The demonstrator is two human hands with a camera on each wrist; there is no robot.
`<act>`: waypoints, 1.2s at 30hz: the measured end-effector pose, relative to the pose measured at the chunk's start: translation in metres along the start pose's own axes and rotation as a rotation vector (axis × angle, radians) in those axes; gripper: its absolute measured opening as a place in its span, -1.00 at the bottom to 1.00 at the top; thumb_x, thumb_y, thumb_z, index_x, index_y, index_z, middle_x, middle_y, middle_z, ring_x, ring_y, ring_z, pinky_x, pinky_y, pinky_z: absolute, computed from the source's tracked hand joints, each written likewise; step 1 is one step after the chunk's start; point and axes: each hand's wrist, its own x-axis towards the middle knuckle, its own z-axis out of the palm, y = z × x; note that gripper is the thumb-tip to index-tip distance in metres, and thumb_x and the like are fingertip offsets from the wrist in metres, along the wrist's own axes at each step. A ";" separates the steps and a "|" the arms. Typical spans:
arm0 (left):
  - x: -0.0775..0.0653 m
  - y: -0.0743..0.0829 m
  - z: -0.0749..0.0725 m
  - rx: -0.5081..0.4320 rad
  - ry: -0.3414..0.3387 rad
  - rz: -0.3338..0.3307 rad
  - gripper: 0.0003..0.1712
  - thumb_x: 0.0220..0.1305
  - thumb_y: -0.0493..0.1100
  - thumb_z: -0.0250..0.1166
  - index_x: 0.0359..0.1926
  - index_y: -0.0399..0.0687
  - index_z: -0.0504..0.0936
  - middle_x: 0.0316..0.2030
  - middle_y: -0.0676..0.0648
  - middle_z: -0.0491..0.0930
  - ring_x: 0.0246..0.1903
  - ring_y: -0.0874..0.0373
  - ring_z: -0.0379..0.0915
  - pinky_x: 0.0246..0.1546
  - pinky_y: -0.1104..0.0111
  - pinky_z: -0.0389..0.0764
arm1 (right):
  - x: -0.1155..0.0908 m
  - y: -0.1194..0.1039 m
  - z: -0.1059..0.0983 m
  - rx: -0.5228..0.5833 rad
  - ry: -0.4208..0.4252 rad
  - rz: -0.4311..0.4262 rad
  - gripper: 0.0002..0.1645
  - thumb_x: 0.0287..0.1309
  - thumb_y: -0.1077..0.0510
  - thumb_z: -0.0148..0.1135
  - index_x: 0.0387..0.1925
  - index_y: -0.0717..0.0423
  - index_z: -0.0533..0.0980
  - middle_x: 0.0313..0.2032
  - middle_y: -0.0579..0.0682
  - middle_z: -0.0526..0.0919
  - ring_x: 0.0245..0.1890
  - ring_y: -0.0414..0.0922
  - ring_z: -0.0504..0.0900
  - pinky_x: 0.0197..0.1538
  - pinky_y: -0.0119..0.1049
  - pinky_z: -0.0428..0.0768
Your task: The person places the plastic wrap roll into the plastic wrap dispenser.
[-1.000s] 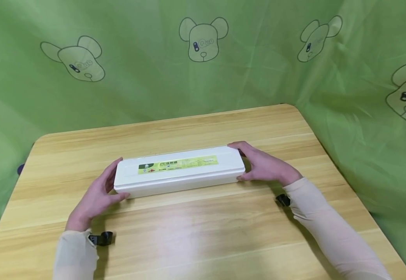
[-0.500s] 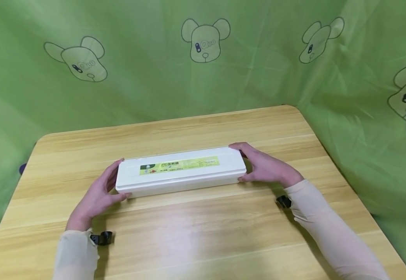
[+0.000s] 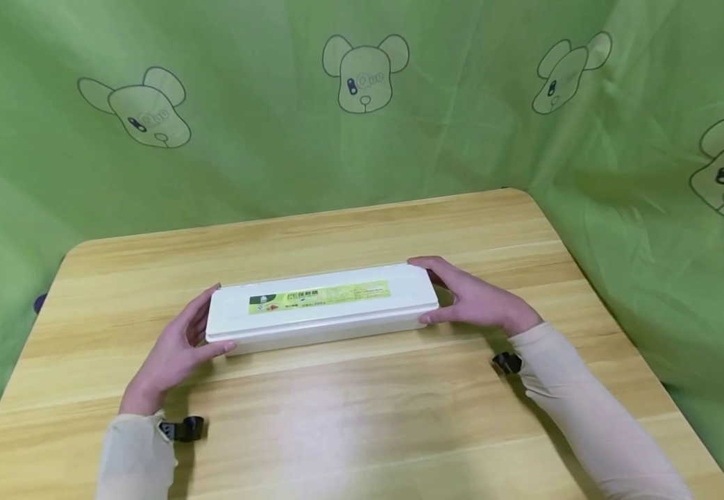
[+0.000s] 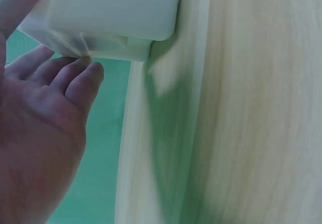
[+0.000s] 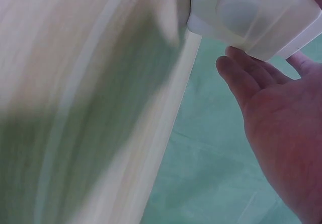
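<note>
A long white box of PE cling film [image 3: 324, 326] lies across the wooden table, its lid down and a yellow-green label [image 3: 318, 296] on top. My left hand [image 3: 171, 347] grips its left end, thumb at the front and fingers round the far corner. At the right end, my right hand [image 3: 470, 295] holds the box in the same way. In the left wrist view, the fingers [image 4: 85, 83] touch the lower end of the box. The right wrist view shows a round recess [image 5: 240, 10] in the box's end, with fingertips against it.
The wood-grain table [image 3: 337, 430] has rounded far corners. A green curtain [image 3: 262, 153] with printed bear heads stands close behind it and along the right side. Black straps [image 3: 183, 428] jut from both wrists. A small purple thing [image 3: 39, 303] shows past the left edge.
</note>
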 end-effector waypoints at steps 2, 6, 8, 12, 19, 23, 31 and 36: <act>0.000 0.000 0.000 0.003 0.002 -0.001 0.14 0.08 -0.24 0.51 0.55 -0.02 0.00 0.46 -0.18 0.11 0.39 -0.12 0.09 0.19 0.58 0.29 | 0.001 -0.001 0.000 0.019 0.001 -0.004 0.15 -0.02 -0.10 0.54 0.48 -0.11 0.07 0.36 -0.04 0.25 0.37 -0.05 0.20 0.40 0.05 0.17; 0.000 0.000 0.000 0.001 0.008 -0.005 0.14 0.07 -0.26 0.52 0.55 -0.03 0.00 0.46 -0.19 0.11 0.39 -0.12 0.09 0.19 0.58 0.29 | 0.001 -0.003 0.000 0.035 0.002 0.023 0.23 -0.05 -0.11 0.55 0.50 0.00 0.01 0.38 0.03 0.24 0.38 0.01 0.20 0.40 0.04 0.18; 0.000 0.000 0.001 -0.003 0.010 -0.004 0.15 0.06 -0.27 0.51 0.55 -0.03 0.00 0.46 -0.20 0.11 0.39 -0.13 0.09 0.19 0.59 0.29 | 0.001 -0.004 0.000 0.032 0.005 0.040 0.26 -0.07 -0.13 0.56 0.50 0.03 0.00 0.38 0.05 0.23 0.38 0.02 0.20 0.40 0.04 0.18; 0.000 -0.001 0.003 -0.029 0.008 -0.003 0.15 0.06 -0.28 0.51 0.55 -0.01 0.00 0.46 -0.19 0.10 0.38 -0.13 0.10 0.20 0.58 0.29 | 0.001 -0.004 0.001 0.049 0.013 0.046 0.24 -0.10 -0.10 0.58 0.48 0.05 0.04 0.35 0.04 0.27 0.37 0.03 0.22 0.40 0.03 0.19; 0.001 0.000 0.004 0.001 0.015 -0.009 0.16 0.06 -0.24 0.52 0.55 0.07 -0.01 0.47 -0.17 0.08 0.39 -0.11 0.09 0.20 0.60 0.27 | 0.001 -0.003 0.001 0.104 0.021 0.049 0.20 -0.12 -0.05 0.61 0.45 -0.01 0.08 0.35 0.04 0.27 0.37 0.07 0.22 0.39 0.02 0.22; 0.001 -0.001 0.003 0.012 0.018 -0.004 0.17 0.05 -0.25 0.52 0.55 0.04 -0.01 0.47 -0.19 0.07 0.39 -0.13 0.09 0.19 0.60 0.27 | 0.001 -0.003 0.002 0.117 0.029 0.057 0.21 -0.15 -0.03 0.62 0.45 -0.01 0.09 0.34 0.05 0.29 0.36 0.08 0.25 0.37 0.01 0.26; -0.001 -0.003 0.005 0.002 0.032 0.000 0.17 0.05 -0.27 0.51 0.55 0.01 -0.03 0.47 -0.20 0.06 0.38 -0.14 0.09 0.19 0.61 0.27 | 0.000 -0.007 0.005 0.089 0.038 0.056 0.21 -0.14 0.03 0.62 0.45 0.02 0.07 0.35 0.07 0.25 0.37 0.09 0.21 0.39 0.01 0.22; -0.001 -0.002 0.006 0.004 0.031 -0.007 0.18 0.05 -0.27 0.51 0.55 0.00 -0.04 0.47 -0.20 0.05 0.39 -0.14 0.08 0.19 0.62 0.26 | 0.001 -0.007 0.004 0.058 0.039 0.049 0.22 -0.15 0.06 0.63 0.45 0.07 0.06 0.35 0.10 0.25 0.37 0.11 0.21 0.39 0.04 0.22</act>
